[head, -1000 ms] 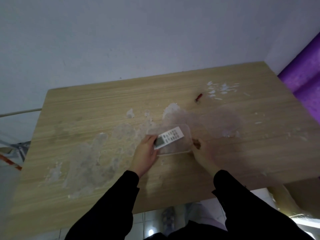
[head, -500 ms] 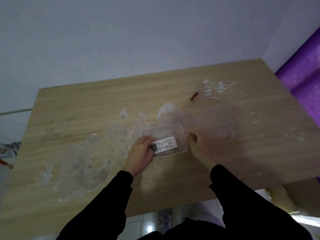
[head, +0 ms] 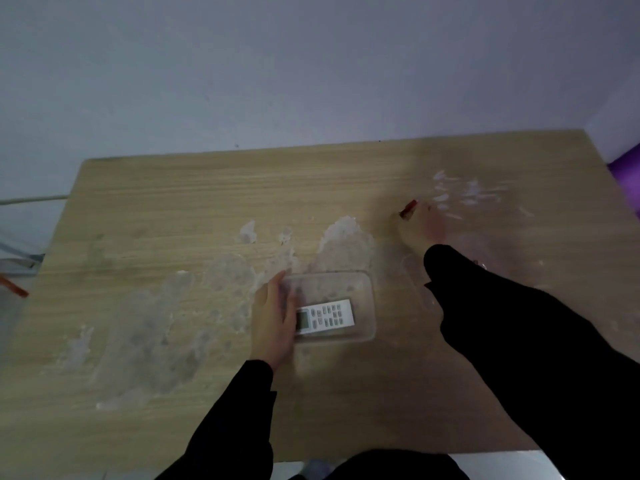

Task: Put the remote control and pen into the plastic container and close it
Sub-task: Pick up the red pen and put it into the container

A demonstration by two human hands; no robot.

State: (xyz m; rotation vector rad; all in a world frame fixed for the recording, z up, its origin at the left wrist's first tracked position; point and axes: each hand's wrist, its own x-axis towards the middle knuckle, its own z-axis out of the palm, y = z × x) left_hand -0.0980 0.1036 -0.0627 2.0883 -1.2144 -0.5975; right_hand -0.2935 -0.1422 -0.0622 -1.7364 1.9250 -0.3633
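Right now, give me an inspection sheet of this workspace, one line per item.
Surface: wooden table, large whitish scraped patches.
Job's things: remote control lying inside the open plastic container; red pen on the table, far right; lid not made out.
Clutter: white flecks beyond the pen.
Hands: left hand on the container's left end; right hand blurred at the pen, grip unclear.
Cables: pale line off the left edge.
Surroundings: grey wall, purple object at right.

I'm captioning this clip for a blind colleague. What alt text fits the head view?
A white remote control lies in an open clear plastic container on a scuffed wooden table; the left hand rests at its left end. The right hand, blurred, reaches a red pen farther back.
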